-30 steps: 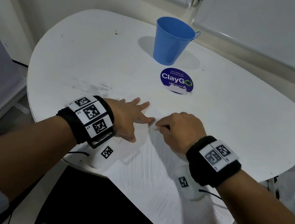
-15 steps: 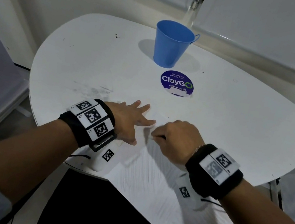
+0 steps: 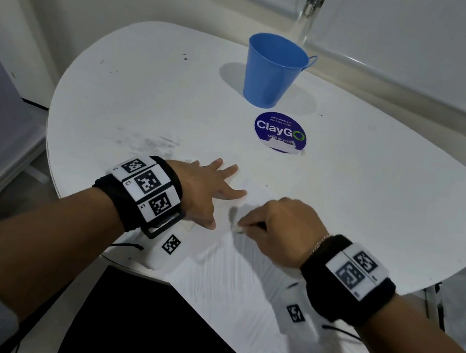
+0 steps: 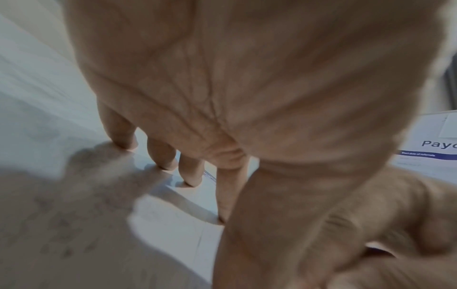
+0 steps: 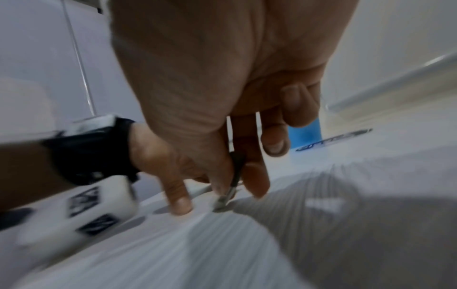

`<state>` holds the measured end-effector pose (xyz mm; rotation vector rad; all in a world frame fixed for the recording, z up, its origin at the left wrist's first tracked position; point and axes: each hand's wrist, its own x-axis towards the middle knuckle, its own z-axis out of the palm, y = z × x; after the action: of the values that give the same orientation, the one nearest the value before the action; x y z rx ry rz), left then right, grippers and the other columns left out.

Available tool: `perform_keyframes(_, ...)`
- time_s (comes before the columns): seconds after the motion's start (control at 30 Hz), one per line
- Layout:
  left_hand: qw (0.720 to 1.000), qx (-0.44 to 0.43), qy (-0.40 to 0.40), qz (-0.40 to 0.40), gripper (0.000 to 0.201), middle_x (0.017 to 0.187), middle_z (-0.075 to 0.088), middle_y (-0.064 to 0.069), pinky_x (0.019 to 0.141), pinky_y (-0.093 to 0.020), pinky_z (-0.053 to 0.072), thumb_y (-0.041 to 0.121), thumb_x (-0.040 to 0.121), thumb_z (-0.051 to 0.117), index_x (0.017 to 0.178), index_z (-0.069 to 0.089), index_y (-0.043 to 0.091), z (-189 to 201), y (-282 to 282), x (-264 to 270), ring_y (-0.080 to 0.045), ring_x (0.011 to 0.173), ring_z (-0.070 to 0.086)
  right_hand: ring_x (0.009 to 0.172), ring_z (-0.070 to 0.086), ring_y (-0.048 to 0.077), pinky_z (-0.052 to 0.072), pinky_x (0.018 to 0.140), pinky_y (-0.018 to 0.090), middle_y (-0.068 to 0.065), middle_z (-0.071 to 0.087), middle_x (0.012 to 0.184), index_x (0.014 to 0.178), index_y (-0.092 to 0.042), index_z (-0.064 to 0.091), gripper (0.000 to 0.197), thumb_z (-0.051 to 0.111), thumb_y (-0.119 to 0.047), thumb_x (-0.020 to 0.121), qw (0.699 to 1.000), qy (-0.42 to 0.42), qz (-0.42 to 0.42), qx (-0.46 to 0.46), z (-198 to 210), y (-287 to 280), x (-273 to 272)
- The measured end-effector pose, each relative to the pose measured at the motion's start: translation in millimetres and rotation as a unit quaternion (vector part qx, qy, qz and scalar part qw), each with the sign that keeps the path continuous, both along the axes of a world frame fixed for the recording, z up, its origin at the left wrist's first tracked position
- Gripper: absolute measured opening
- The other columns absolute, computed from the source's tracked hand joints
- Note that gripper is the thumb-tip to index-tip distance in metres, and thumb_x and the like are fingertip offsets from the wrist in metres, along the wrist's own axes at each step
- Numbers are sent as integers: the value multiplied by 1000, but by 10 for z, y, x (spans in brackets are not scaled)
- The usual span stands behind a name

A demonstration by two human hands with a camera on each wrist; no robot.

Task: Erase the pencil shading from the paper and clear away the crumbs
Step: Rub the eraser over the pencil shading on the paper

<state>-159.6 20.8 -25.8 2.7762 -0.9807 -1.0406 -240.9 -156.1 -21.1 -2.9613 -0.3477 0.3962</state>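
Surface (image 3: 376, 201): white, with rounded edge; it carries all the things here.
Paper (image 3: 235, 295): a white sheet on the near part of the surface, its near corner hanging over the edge. Grey pencil shading (image 3: 245, 259) covers it in slanted strokes; the picture is blurred there.
Left hand (image 3: 201, 189): lies flat on the far left part of the paper, fingers (image 4: 190, 172) straight and spread, tips touching the sheet. It holds nothing.
Right hand (image 3: 281, 231): just beside the left one, over the paper, with fingers (image 5: 254, 176) curled. Thumb and forefinger pinch a thin eraser.
Eraser (image 5: 230, 191): a dark thin stick with pale tip, tilted; the tip touches the paper near the left thumb. In the head view only the pale tip shows.
Crumbs: too small and blurred to tell.
Bucket (image 3: 272, 71): blue, upright, with a wire handle, on the far side of the surface, well apart from the hands.
Sticker (image 3: 279, 133): round, dark blue, with the word "ClayGo", flat on the surface between bucket and hands.
Smudge (image 3: 153, 145): grey marks on the surface, left of the paper.
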Motion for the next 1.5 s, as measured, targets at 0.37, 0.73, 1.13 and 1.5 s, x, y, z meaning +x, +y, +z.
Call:
perform_keyframes(0.37,1000,5,3,-4,85,164,-26,15,126,-40,-4,37,96,62,155,3,54,25,9,-11,-10,151,-25,87,65,19,53,76,33,-11,74,95,102,-39,74,24,51,-32,95,1000,-5,-5,-12,21,21,56)
perform_keyframes(0.73,1000,2,5,-13,86,164,-26,14,124,-39,-6,39,96,63,156,3,52,-29,18,40,-9,150,-25,85,65,18,51,72,33,-13,74,96,106,-41,73,25,51,-32,96,1000,-9,21,-3,-3,43,45)
perform_keyframes(1.13,1000,6,-3,-16,87,164,-27,15,127,-44,-3,40,95,63,155,1,54,-73,14,61,-11,151,-25,87,65,17,49,71,30,-13,74,96,102,-42,73,24,52,-33,97,1000,-11,10,2,16,57,82)
perform_keyframes(1.5,1000,-1,8,-12,89,164,-27,13,126,-45,-4,36,93,66,156,4,53,-65,11,78,-12,151,-26,88,65,16,50,74,31,-17,74,99,104,-48,72,22,53,-41,97,1000,-11,14,22,-25,87,34)
